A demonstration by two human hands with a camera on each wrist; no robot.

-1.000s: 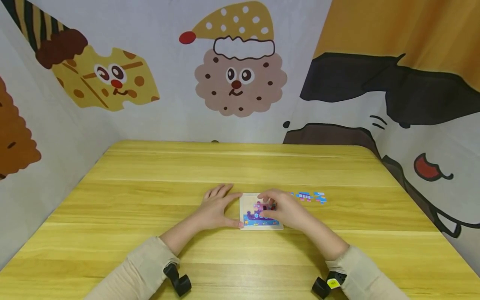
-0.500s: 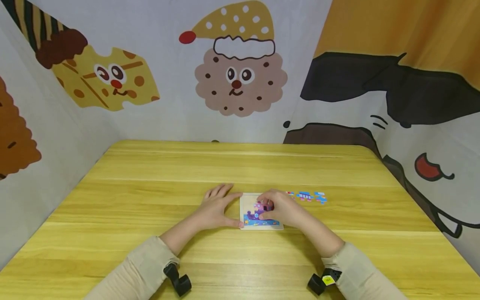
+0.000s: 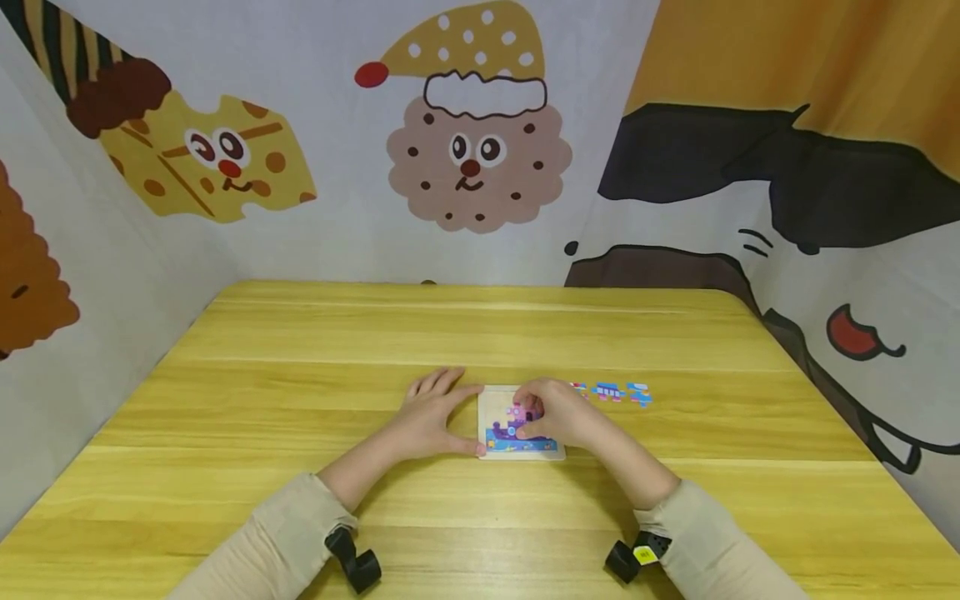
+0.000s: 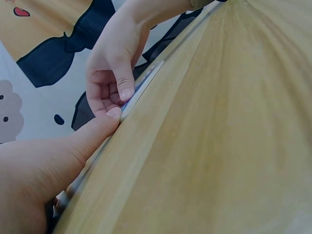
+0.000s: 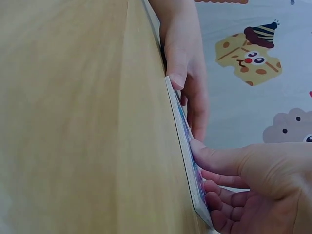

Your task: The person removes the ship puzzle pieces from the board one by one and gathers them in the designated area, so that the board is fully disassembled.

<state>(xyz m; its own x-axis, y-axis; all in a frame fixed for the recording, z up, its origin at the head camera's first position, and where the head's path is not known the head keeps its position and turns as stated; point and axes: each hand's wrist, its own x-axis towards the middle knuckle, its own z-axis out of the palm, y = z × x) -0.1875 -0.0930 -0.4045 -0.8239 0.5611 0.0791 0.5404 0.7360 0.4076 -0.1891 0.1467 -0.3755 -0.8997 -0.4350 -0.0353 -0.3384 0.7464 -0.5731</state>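
On the glossy yellow wooden table (image 3: 300, 400), the left hand (image 3: 431, 417) is bracing the thin square puzzle tray (image 3: 491, 404) with relaxed fingers while the right hand (image 3: 558, 414), edging slightly leftward since before, is pressing curled fingers onto a purple piece (image 3: 516, 414).

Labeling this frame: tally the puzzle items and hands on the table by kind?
Puzzle tray: 1
Loose puzzle pieces right of the tray: about 3, small and hard to separate
Hands: 2, left hand at the tray's left edge, right hand on the puzzle
Total: about 6
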